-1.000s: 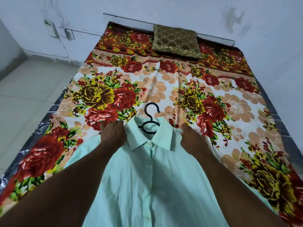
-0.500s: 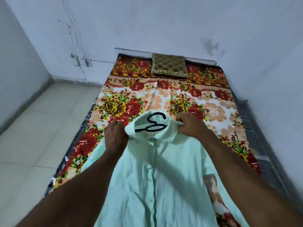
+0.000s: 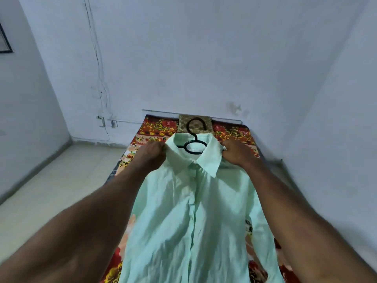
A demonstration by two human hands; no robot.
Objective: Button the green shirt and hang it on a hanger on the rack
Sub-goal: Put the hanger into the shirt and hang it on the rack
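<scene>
The pale green shirt (image 3: 183, 217) hangs in front of me, buttoned down its front, lifted off the bed. A black hanger (image 3: 193, 142) sits inside the collar, its hook sticking up above it. My left hand (image 3: 152, 153) grips the shirt's left shoulder beside the collar. My right hand (image 3: 234, 153) grips the right shoulder. The shirt's lower part runs out of the bottom of the view. No rack is in view.
A bed with a red and orange flowered sheet (image 3: 230, 132) lies under the shirt against the back wall. A brown-gold pillow (image 3: 206, 124) sits at its head. Tiled floor (image 3: 61, 180) spreads to the left. White walls close in behind and at right.
Both hands have raised the shirt and hanger from the bed to chest height. The view has tilted up, showing more wall and less bed.
</scene>
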